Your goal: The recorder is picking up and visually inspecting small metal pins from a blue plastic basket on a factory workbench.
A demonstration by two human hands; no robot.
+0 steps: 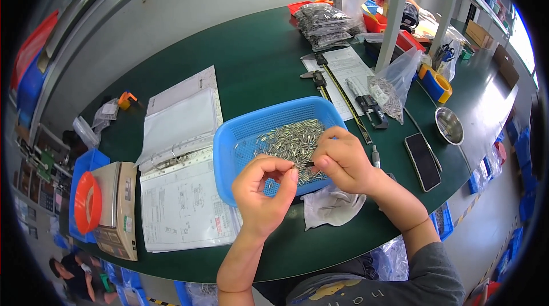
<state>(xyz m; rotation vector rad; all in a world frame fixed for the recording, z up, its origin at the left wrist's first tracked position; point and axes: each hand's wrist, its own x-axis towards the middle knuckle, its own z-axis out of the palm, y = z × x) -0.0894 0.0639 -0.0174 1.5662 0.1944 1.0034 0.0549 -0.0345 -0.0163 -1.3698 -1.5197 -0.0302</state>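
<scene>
- Pinched between your right hand point(343, 160) thumb and forefinger: one small dark metal pin point(309, 164), its tip meeting the curled fingers of your left hand point(264, 189); whether the left fingers hold anything, you cannot tell.
- Handling, judged: light, stiff, slippery; take it at mid-shaft.
- Stock: heap of small silvery metal pins point(293, 143) in the shallow blue plastic mesh tray point(229, 152), beneath your hands.
- Edges: tray rim low; white cloth point(331, 206) by the table's near edge.
- Room: open green tabletop point(251, 72) beyond the tray; open white ring binder point(180, 123) on your left, grey caliper point(369, 106) on your right.
</scene>
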